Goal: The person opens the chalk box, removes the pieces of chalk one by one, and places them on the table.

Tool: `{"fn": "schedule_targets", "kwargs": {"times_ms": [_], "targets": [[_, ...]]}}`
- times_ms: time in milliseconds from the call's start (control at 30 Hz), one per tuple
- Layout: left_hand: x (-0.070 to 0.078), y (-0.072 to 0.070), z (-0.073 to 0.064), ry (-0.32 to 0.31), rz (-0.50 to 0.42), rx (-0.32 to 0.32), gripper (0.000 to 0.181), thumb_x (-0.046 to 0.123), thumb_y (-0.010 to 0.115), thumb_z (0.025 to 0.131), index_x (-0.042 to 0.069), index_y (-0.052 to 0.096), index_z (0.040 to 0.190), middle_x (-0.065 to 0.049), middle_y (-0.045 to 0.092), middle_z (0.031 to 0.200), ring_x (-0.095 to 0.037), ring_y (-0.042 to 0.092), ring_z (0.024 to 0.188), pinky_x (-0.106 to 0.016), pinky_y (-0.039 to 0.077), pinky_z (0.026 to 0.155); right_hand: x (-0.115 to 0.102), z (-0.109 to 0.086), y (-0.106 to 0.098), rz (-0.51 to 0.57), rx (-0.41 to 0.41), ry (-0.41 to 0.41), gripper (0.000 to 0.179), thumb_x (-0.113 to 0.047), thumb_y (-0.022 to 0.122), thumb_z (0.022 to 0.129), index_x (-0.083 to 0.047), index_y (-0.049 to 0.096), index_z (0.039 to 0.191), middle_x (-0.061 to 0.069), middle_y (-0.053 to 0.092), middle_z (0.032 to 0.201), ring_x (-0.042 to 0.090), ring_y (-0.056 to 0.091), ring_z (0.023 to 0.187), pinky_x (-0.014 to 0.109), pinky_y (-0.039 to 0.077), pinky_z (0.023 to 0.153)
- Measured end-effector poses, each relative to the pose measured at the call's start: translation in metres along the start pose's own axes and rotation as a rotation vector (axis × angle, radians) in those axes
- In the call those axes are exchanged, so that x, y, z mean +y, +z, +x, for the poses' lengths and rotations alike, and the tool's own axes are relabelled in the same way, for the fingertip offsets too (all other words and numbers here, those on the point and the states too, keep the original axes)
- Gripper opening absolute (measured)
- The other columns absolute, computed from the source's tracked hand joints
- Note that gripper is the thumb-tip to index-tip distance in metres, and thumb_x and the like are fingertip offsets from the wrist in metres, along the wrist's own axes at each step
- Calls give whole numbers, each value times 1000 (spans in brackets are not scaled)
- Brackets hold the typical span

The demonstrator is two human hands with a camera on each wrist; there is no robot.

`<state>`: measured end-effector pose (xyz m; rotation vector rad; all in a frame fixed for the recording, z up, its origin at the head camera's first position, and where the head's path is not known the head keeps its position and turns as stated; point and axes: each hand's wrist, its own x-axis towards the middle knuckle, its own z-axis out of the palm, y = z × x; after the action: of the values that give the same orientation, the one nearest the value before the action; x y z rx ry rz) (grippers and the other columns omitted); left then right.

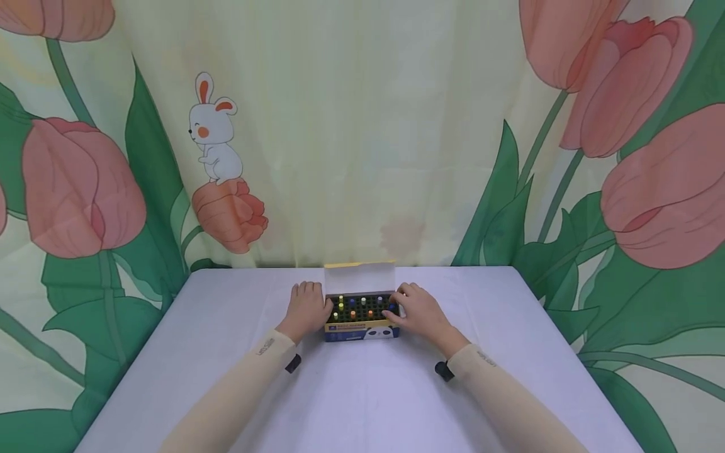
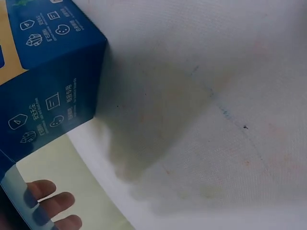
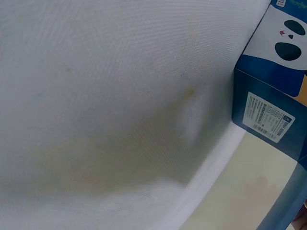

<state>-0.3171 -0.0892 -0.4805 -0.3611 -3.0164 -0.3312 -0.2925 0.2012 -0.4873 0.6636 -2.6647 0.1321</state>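
Observation:
A blue and yellow cardboard box (image 1: 347, 335) with a panda on its front stands on the table, lid flap (image 1: 360, 278) raised at the back. Inside it, a dark gridded holder carries several small upright sticks (image 1: 353, 314) with coloured ends. My left hand (image 1: 306, 308) grips the box's left side, thumb at the top edge; in the left wrist view its fingertips (image 2: 58, 205) show past a side flap. Gripping the right side, my right hand (image 1: 418, 309) has its thumb over the front right corner. Only a sliver of that hand shows beside the blue flap (image 3: 283, 203) in the right wrist view.
A white cloth covers the table (image 1: 362, 402), with faint coloured marks near the box. Behind the far edge hangs a curtain (image 1: 362, 126) printed with tulips and a rabbit. A barcode label (image 3: 268, 117) is on the box's right end.

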Motion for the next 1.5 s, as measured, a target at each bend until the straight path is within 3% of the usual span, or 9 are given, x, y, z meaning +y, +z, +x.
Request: {"fn": "schedule_targets", "kwargs": {"times_ms": [100,233,433,600,867,1067,1300,1400,1500], "targets": [[-2,1,0,26,0,-31,62,34,40,107,-12,42,148,-29,46,151,-47,36,147,-62,23,123,-1,-1,-1,48,-52,37,39,-55,68,95,-17,73,105,1,63,102,17,58,91,35,55,77],[-2,3,1,63,16,-67,63,33,37,107,-11,38,152,-28,42,156,-48,32,150,-61,24,124,1,-3,-3,111,-36,79,32,-48,75,92,-18,69,103,-4,63,97,12,56,88,33,54,75],[-2,5,1,52,0,-100,62,31,37,108,-12,37,152,-28,39,158,-47,29,152,-60,22,125,4,-7,-5,95,27,-21,17,-37,78,91,-24,69,84,-7,64,95,12,54,83,33,50,74],[-2,7,3,29,-4,-110,62,31,36,108,-10,35,154,-27,37,160,-46,25,154,-59,18,126,2,-7,-7,141,-11,-42,12,-34,75,94,-25,74,87,-6,64,102,13,55,87,34,49,77],[-2,7,5,16,-19,-134,61,32,35,109,-10,35,154,-26,37,160,-46,25,154,-60,16,127,2,1,-10,239,-100,72,17,-29,74,96,-17,73,109,-3,66,109,9,58,88,32,54,78],[-1,5,4,18,-9,-173,61,33,34,110,-9,35,154,-26,38,160,-45,26,154,-63,11,126,0,3,-9,255,-153,136,18,-28,77,94,-17,77,107,0,64,113,11,60,90,33,54,78],[-1,6,3,-27,2,-177,61,36,33,110,-6,35,155,-23,37,161,-44,23,155,-68,7,124,-4,6,-11,265,-147,152,14,-27,79,93,-16,77,101,2,64,112,15,62,91,36,55,78],[0,6,3,-32,-10,-176,61,36,33,110,-6,36,154,-24,37,161,-45,25,154,-68,10,124,-4,6,-12,241,-149,158,13,-26,80,92,-16,76,100,3,65,112,16,63,93,36,55,80],[0,5,3,-36,-17,-173,58,35,33,110,-5,38,153,-24,39,159,-44,31,151,-66,21,122,-5,7,-14,221,-150,159,14,-27,80,92,-16,76,101,3,65,114,17,64,94,36,56,81]]}}
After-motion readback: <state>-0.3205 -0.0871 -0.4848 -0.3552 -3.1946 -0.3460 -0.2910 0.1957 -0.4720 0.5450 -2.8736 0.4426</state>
